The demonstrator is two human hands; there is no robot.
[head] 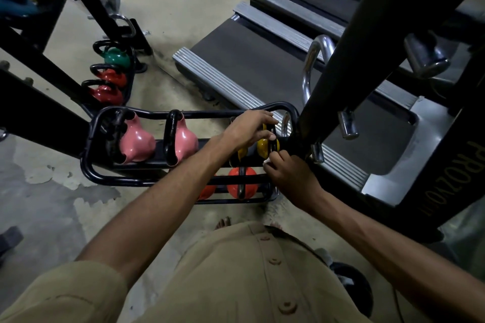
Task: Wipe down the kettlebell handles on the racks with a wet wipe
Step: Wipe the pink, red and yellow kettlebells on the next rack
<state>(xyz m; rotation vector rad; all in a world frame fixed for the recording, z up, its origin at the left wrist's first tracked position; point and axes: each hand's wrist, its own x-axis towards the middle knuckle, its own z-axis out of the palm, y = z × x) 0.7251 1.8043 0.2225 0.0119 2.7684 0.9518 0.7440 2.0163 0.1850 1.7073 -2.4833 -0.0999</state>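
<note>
A low black tube rack (89, 165) holds two pink kettlebells (136, 141), yellow ones and, on the tier below, orange ones (240, 182). My left hand (252, 126) grips the black handle of the rightmost yellow kettlebell (263, 148) from above. Just below it, my right hand (291, 178) pinches a white wet wipe (267, 161) against the near end of that handle. Most of the wipe is hidden in my fingers.
A second rack (131, 78) at the left carries a green kettlebell (116, 57) and two red ones (107, 94). A black machine post (349, 55) with chrome pegs stands right beside my hands. Treadmill decks (249, 60) lie beyond. The floor is bare concrete.
</note>
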